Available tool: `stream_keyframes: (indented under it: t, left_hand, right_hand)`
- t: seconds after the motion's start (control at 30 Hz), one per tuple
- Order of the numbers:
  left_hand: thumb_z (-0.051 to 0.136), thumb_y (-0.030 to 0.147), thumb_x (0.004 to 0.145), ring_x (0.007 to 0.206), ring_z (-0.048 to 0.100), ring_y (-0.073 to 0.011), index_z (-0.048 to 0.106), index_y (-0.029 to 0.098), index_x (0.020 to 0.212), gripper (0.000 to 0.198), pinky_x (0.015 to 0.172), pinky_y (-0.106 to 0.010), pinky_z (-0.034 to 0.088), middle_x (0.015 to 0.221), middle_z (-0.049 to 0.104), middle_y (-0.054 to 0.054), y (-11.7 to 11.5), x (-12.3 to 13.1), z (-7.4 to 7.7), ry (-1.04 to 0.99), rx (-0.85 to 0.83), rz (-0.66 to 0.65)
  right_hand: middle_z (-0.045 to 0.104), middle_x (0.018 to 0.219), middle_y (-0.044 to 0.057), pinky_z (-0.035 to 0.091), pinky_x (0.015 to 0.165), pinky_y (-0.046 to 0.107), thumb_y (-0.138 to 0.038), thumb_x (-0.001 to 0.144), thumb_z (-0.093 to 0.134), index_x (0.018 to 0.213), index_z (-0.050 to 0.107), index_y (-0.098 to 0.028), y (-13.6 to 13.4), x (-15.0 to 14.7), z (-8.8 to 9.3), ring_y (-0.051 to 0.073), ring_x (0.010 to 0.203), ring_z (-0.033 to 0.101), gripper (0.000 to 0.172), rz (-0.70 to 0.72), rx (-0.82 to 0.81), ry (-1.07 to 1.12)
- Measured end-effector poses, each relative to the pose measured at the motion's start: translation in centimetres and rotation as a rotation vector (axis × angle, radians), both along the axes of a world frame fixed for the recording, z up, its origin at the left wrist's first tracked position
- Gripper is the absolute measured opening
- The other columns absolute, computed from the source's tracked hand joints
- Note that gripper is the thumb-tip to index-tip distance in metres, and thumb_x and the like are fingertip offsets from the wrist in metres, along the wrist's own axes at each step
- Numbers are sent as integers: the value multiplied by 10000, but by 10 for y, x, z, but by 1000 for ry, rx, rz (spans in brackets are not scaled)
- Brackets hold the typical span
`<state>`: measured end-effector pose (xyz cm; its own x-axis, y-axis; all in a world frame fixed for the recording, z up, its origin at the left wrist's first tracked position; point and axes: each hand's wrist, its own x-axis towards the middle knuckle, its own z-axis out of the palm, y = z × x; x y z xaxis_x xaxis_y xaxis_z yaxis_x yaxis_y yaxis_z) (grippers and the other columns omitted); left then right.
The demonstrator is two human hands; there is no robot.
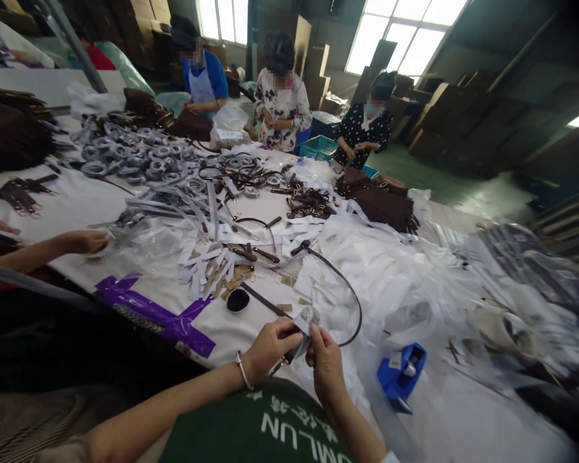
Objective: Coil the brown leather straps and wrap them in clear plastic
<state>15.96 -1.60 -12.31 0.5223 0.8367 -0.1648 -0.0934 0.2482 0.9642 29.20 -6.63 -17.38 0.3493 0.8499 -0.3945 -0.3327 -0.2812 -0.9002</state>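
My left hand (pixel 271 347), with a metal bangle (pixel 244 371) on its wrist, and my right hand (pixel 326 365) are close together at the near table edge. Both pinch a small clear plastic sleeve (pixel 305 325) fitted over a thin brown leather strap (pixel 352 292). The strap arcs away from my hands across the table, its far end lying near a metal-tipped section among the white paper tags (pixel 207 267). A small black round dish (pixel 238 299) lies just left of my hands, and a blue tape dispenser (pixel 401 376) sits to the right.
A co-worker's hand (pixel 83 242) reaches in from the left. Several co-workers (pixel 364 128) stand across the long white table (pixel 72 206), which is heaped with plastic film, metal rings (pixel 135 154), brown leather pieces (pixel 379 207) and purple wrapping (pixel 154 315). Stacked cardboard stands behind.
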Motion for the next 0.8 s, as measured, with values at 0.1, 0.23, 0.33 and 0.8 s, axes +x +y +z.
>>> stream_keyframes:
  t: [0.1, 0.23, 0.33, 0.8]
  left_hand:
    - [694, 422, 724, 660, 532, -140, 648, 99, 799, 335, 633, -246, 421, 717, 615, -28, 1, 5, -3, 1, -125, 61]
    - [735, 440, 671, 570, 471, -103, 595, 100, 735, 373, 557, -225, 376, 641, 569, -7, 6, 8, -15, -29, -255, 126]
    - [722, 439, 690, 589, 489, -114, 598, 112, 717, 350, 585, -236, 400, 642, 567, -5, 12, 6, -19, 55, -136, 124]
    - [435, 242, 937, 887, 631, -201, 663, 169, 1066, 272, 830, -325, 495, 978, 702, -87, 4, 6, -18, 622, 891, -39]
  right_hand:
    - [377, 479, -90, 215, 399, 230, -529, 777, 626, 690, 507, -195, -2, 3, 1, 68, 404, 301, 365, -6, 34, -36]
    - [406, 485, -81, 239, 415, 229, -525, 798, 609, 686, 498, -196, -4, 3, 3, 76, 421, 330, 364, 65, 73, -35]
    - [448, 525, -70, 276, 441, 224, -500, 812, 606, 735, 539, -187, -4, 4, 6, 78, 449, 367, 329, 149, 95, -16]
    - [532, 512, -36, 394, 477, 247, -546, 769, 628, 688, 580, -183, 4, 7, 7, 121, 483, 482, 375, 25, 21, -179]
